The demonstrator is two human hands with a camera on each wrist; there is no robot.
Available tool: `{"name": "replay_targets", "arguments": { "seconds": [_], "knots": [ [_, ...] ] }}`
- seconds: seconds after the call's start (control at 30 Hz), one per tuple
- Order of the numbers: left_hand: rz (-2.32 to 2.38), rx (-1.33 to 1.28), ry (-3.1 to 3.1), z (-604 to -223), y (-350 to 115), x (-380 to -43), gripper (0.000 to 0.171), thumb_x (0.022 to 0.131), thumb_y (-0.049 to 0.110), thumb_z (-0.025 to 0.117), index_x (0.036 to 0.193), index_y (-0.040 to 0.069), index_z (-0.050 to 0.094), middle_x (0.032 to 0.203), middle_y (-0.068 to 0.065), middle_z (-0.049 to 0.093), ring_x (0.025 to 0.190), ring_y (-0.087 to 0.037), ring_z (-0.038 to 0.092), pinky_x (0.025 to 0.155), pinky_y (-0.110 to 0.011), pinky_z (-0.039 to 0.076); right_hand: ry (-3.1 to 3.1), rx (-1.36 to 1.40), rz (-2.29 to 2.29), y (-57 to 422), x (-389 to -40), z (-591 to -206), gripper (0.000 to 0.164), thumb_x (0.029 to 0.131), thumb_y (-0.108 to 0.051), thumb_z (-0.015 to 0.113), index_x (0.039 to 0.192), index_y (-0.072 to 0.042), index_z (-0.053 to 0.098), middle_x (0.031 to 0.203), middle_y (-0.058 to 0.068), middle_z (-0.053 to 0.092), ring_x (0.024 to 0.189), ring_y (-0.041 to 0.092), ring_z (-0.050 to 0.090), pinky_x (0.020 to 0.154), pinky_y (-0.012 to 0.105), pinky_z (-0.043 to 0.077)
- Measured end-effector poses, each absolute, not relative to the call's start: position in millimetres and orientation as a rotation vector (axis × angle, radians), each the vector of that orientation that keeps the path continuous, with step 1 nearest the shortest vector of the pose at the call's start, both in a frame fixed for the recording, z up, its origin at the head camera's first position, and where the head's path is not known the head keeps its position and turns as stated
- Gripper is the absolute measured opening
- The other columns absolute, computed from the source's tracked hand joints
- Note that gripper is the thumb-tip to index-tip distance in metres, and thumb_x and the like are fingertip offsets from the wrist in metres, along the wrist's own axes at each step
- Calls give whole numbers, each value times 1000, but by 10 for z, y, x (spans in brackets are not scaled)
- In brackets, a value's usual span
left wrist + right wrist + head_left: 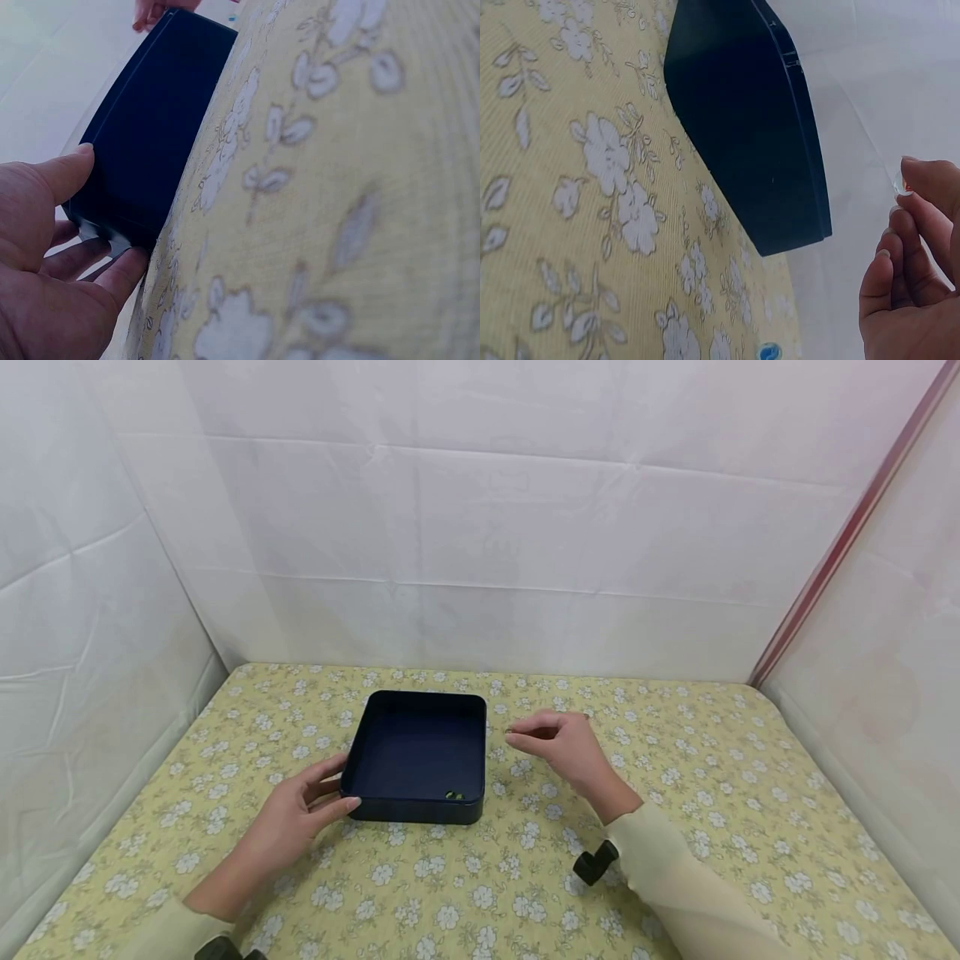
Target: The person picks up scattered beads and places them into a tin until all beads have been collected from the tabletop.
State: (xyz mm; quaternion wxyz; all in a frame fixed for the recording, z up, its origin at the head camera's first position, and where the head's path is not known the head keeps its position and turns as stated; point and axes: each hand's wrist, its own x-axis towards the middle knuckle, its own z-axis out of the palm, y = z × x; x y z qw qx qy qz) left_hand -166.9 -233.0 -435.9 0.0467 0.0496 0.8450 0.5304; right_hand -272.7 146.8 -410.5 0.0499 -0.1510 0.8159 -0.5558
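A dark navy rectangular tray lies on the flowered cloth, its low walls rounded at the corners. My left hand grips its near left corner, thumb at the front rim and fingers along the left side; the left wrist view shows the thumb on the upper edge. Two small green marbles sit inside the tray's near right corner. Right of the tray, my right hand pinches a small clear marble with orange in it between thumb and fingertips, raised above the cloth.
A blue marble lies on the cloth beyond the tray's side in the right wrist view. Yellow cloth with white flowers covers the table. White sheeting hangs behind and on both sides, with a red strip at the right corner.
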Motion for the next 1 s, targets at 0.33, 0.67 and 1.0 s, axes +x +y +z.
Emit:
{"name": "replay_targets", "arguments": {
  "seconds": [0.33,0.67,1.0],
  "knots": [
    [1623,159,2578,-4369,-2332,-1677,79,98,40,70,162,14,32,167,-17,31,145,-44,43,99,-31,59,2438,-505,-1720,1294,-2756,-4095,31,88,-36,83,111,-16,81,113,1,75,100,19,71,93,54,59],
    [1617,151,2577,-4357,-2332,-1676,80,98,40,70,163,15,31,168,-17,29,146,-43,43,99,-30,59,2414,-509,-1742,1110,-2806,-4110,24,87,-35,84,106,-22,82,112,0,75,101,18,71,93,54,59],
    [1622,151,2571,-4358,-2338,-1679,80,98,40,70,162,14,31,168,-18,29,146,-44,43,98,-30,59,2398,-540,-1721,954,-2803,-4083,21,88,-37,83,105,-25,82,112,-2,74,100,18,70,93,53,58]
  ]
}}
